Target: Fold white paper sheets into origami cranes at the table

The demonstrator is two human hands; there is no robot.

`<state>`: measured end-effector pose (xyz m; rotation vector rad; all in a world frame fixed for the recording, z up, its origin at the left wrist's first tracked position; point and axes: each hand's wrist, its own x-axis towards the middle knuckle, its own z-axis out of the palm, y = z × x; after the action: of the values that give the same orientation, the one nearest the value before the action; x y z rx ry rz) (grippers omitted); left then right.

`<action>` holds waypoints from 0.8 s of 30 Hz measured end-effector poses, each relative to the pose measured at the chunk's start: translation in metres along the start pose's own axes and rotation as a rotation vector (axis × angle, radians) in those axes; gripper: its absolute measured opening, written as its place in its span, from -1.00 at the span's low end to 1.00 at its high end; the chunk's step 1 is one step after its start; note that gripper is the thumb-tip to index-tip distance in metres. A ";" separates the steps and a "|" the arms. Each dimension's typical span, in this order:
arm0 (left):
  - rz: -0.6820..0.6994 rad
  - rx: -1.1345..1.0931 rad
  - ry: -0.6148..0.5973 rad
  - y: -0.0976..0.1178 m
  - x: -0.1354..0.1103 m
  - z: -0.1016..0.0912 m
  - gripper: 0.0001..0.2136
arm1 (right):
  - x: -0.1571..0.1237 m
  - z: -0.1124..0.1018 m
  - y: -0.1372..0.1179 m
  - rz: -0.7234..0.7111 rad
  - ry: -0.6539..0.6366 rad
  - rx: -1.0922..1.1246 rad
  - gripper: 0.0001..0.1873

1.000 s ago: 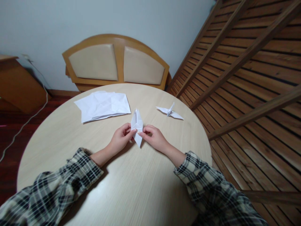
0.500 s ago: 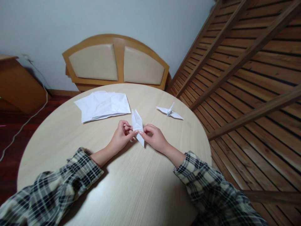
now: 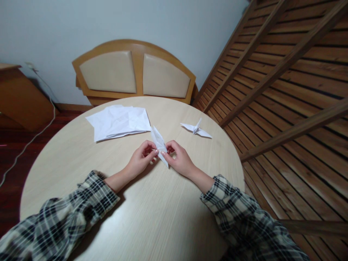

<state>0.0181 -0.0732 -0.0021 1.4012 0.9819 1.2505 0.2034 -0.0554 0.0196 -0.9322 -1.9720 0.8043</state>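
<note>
A narrow, pointed piece of folded white paper [image 3: 158, 140] is held just above the round pale wooden table [image 3: 81, 170]. My left hand [image 3: 140, 159] pinches its left side with thumb and fingers closed. My right hand [image 3: 178, 158] pinches its right side the same way. The paper's upper tip leans to the left and its lower tip points down to the right between my hands. Both arms wear plaid sleeves.
A loose pile of creased white sheets [image 3: 118, 121] lies at the table's far left. A finished paper crane [image 3: 196, 128] sits at the far right. A wooden chair [image 3: 134, 70] stands behind the table. Slatted wooden framework [image 3: 285, 72] fills the right side.
The folded paper has turned: its top tip swung left and its bottom tip right. My fingers shifted their pinch slightly. Pile and crane have not moved.
</note>
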 end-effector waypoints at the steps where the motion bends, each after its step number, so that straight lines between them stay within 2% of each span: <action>1: 0.001 0.003 -0.004 0.000 0.000 0.000 -0.81 | 0.000 0.000 0.000 -0.005 0.002 0.009 -0.89; 10: 0.022 0.008 -0.038 0.004 0.001 0.001 -0.81 | -0.001 0.000 -0.003 -0.032 -0.013 0.036 -0.86; 18: 0.015 -0.036 -0.098 0.000 0.001 0.000 -0.76 | 0.000 0.002 0.002 -0.075 0.027 0.028 -0.81; 24: 0.052 -0.005 -0.108 -0.001 0.002 -0.001 -0.75 | 0.000 0.000 -0.001 -0.120 -0.033 0.008 -0.78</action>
<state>0.0179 -0.0709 -0.0023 1.4827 0.8735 1.2013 0.2032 -0.0563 0.0205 -0.7919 -2.0305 0.7630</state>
